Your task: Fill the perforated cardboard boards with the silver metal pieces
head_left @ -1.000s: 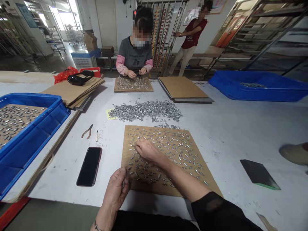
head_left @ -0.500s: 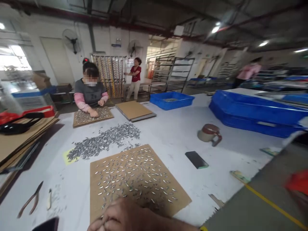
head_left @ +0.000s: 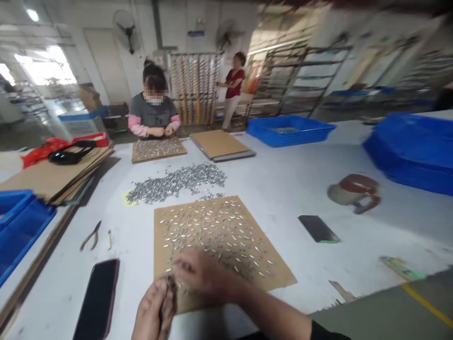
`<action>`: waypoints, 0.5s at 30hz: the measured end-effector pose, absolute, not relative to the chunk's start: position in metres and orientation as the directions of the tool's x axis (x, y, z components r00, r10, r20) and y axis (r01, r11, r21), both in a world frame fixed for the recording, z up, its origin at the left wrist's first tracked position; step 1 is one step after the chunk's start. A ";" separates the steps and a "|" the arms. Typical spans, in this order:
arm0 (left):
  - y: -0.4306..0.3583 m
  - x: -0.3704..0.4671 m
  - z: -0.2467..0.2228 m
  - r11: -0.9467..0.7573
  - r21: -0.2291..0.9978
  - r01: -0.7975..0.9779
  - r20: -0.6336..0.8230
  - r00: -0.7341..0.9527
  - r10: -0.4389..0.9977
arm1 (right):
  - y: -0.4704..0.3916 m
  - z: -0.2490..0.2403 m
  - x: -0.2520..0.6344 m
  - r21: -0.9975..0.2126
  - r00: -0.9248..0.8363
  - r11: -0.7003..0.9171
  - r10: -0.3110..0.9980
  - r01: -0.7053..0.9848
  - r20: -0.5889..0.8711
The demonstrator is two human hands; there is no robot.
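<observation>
Your left hand (head_left: 154, 307) grips metal bits (head_left: 169, 282); can't tell with blurry right hand (head_left: 198, 271). Dragging it across the cardboard (head_left: 161, 257) could scatter others.

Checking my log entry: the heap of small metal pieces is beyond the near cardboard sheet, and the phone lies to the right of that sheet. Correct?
Not quite: the phone lies to the left of the near cardboard sheet, as the head view shows. The heap of small metal pieces is indeed beyond it.
</observation>
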State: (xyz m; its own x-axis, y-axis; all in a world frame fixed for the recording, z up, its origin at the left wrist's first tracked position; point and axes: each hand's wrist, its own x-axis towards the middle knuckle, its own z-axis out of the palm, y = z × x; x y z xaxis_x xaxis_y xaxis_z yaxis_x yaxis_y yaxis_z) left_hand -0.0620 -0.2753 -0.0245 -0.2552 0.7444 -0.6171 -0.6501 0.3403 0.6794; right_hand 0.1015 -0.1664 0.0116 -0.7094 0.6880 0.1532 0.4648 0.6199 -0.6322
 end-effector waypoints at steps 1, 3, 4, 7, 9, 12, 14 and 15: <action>-0.277 -0.064 -0.020 0.318 0.688 -0.652 -0.596 -0.258 0.761 | -0.155 0.014 0.107 -0.616 -0.665 0.597 0.731 0.513 0.154; -0.277 -0.069 -0.014 0.271 0.725 -0.633 -0.513 -0.235 0.826 | -0.130 0.015 0.113 -0.525 -0.594 0.550 0.798 0.649 0.103; -0.277 -0.072 -0.013 0.248 0.747 -0.617 -0.481 -0.244 0.842 | -0.118 0.014 0.114 -0.474 -0.586 0.533 0.809 0.701 0.045; -0.278 -0.079 -0.015 0.216 0.785 -0.580 -0.445 -0.286 0.849 | -0.098 0.004 0.105 -0.365 -0.610 0.545 0.787 0.755 -0.086; -0.277 -0.081 -0.017 0.213 0.788 -0.577 -0.447 -0.299 0.843 | -0.096 -0.003 0.094 -0.317 -0.636 0.578 0.762 0.752 -0.121; -0.275 -0.080 -0.019 0.206 0.790 -0.578 -0.435 -0.289 0.853 | -0.096 -0.013 0.077 -0.243 -0.655 0.617 0.746 0.748 -0.122; -0.273 -0.080 -0.020 0.210 0.794 -0.571 -0.432 -0.286 0.855 | -0.095 -0.018 0.068 -0.194 -0.663 0.637 0.738 0.746 -0.124; -0.271 -0.080 -0.021 0.217 0.799 -0.562 -0.437 -0.294 0.850 | -0.094 -0.021 0.066 -0.173 -0.669 0.648 0.732 0.742 -0.129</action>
State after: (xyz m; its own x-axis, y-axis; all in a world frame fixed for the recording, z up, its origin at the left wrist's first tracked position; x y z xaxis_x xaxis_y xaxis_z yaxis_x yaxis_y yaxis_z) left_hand -0.0803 -0.2713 -0.0211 -0.2941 0.8498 -0.4374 -0.5616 0.2167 0.7985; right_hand 0.0657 -0.0937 -0.0207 -0.6695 0.7315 -0.1290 0.7416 0.6481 -0.1732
